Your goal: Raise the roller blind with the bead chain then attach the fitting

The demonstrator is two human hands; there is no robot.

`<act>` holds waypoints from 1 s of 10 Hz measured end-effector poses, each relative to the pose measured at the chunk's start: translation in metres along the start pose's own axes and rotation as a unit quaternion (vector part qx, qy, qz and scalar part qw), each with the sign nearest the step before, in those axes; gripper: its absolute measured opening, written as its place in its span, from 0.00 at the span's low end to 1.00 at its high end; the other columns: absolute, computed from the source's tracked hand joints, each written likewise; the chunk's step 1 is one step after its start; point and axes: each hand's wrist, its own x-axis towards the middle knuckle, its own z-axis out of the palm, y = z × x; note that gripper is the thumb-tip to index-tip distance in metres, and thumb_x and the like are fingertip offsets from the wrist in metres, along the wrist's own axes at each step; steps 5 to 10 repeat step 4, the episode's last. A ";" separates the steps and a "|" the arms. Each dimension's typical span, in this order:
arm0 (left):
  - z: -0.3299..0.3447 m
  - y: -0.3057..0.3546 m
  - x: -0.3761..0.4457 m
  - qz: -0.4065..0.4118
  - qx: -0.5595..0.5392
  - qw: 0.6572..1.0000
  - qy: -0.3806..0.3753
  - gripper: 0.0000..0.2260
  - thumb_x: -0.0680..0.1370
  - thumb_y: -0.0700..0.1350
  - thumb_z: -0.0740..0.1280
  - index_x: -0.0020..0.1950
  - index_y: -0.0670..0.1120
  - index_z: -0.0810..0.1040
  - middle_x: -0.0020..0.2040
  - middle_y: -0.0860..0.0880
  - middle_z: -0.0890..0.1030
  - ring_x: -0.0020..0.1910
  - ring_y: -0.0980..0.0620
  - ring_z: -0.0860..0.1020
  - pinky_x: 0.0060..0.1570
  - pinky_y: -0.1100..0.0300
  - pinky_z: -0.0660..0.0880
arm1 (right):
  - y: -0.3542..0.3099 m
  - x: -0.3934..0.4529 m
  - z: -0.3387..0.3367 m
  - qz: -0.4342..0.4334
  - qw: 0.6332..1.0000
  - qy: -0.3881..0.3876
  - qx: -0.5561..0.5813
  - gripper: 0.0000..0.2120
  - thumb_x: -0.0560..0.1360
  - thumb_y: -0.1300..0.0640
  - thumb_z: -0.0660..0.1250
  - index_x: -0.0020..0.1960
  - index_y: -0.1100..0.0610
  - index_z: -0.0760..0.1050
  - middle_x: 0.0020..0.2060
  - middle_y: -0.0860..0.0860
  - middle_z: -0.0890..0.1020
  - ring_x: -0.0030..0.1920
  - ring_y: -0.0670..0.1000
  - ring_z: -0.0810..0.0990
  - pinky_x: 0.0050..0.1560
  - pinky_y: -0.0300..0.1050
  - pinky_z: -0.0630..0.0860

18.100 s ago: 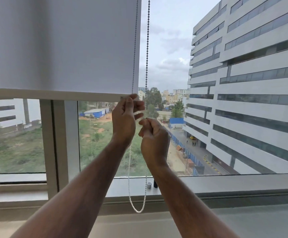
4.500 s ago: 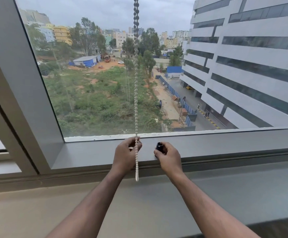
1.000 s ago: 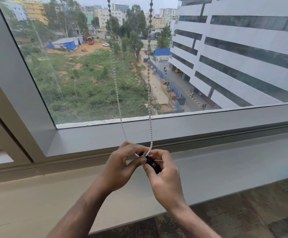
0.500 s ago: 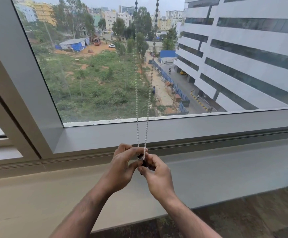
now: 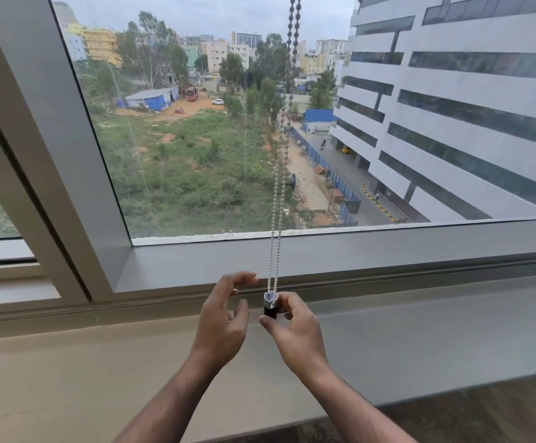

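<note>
The bead chain hangs as two close strands in front of the window glass, down to the sill. Its bottom loop sits in a small fitting with a silver top and a black lower part. My right hand pinches the fitting between thumb and fingers. My left hand hovers just left of the fitting, fingers curled and apart, holding nothing. The roller blind itself is out of view above the frame.
The grey window sill runs across behind my hands, with a beige ledge below it. A thick window post slants at the left. Dark floor shows at lower right.
My left hand has let go of the chain and fitting and moved a little to the left. The fitting now hangs on the chain's loop, held only by my right hand.
</note>
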 end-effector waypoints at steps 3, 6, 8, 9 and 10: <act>-0.008 0.001 0.018 0.004 0.138 0.990 0.034 0.20 0.79 0.33 0.67 0.65 0.53 0.77 0.65 0.56 0.78 0.67 0.57 0.75 0.64 0.56 0.75 | 0.000 0.009 -0.025 -0.110 0.965 -0.054 -0.234 0.34 0.69 0.68 0.63 0.74 0.50 0.69 0.69 0.45 0.74 0.73 0.47 0.70 0.75 0.45 0.65; -0.009 0.007 0.039 0.029 0.214 0.976 0.036 0.19 0.78 0.35 0.69 0.68 0.48 0.77 0.68 0.52 0.77 0.70 0.50 0.74 0.67 0.49 0.72 | -0.008 0.033 -0.031 -0.167 0.950 0.017 -0.262 0.26 0.76 0.63 0.65 0.74 0.53 0.70 0.70 0.49 0.75 0.73 0.52 0.71 0.74 0.53 0.68; -0.009 0.007 0.039 0.029 0.214 0.976 0.036 0.19 0.78 0.35 0.69 0.68 0.48 0.77 0.68 0.52 0.77 0.70 0.50 0.74 0.67 0.49 0.72 | -0.008 0.033 -0.031 -0.167 0.950 0.017 -0.262 0.26 0.76 0.63 0.65 0.74 0.53 0.70 0.70 0.49 0.75 0.73 0.52 0.71 0.74 0.53 0.68; -0.009 0.007 0.039 0.029 0.214 0.976 0.036 0.19 0.78 0.35 0.69 0.68 0.48 0.77 0.68 0.52 0.77 0.70 0.50 0.74 0.67 0.49 0.72 | -0.008 0.033 -0.031 -0.167 0.950 0.017 -0.262 0.26 0.76 0.63 0.65 0.74 0.53 0.70 0.70 0.49 0.75 0.73 0.52 0.71 0.74 0.53 0.68; -0.009 0.007 0.039 0.029 0.214 0.976 0.036 0.19 0.78 0.35 0.69 0.68 0.48 0.77 0.68 0.52 0.77 0.70 0.50 0.74 0.67 0.49 0.72 | -0.008 0.033 -0.031 -0.167 0.950 0.017 -0.262 0.26 0.76 0.63 0.65 0.74 0.53 0.70 0.70 0.49 0.75 0.73 0.52 0.71 0.74 0.53 0.68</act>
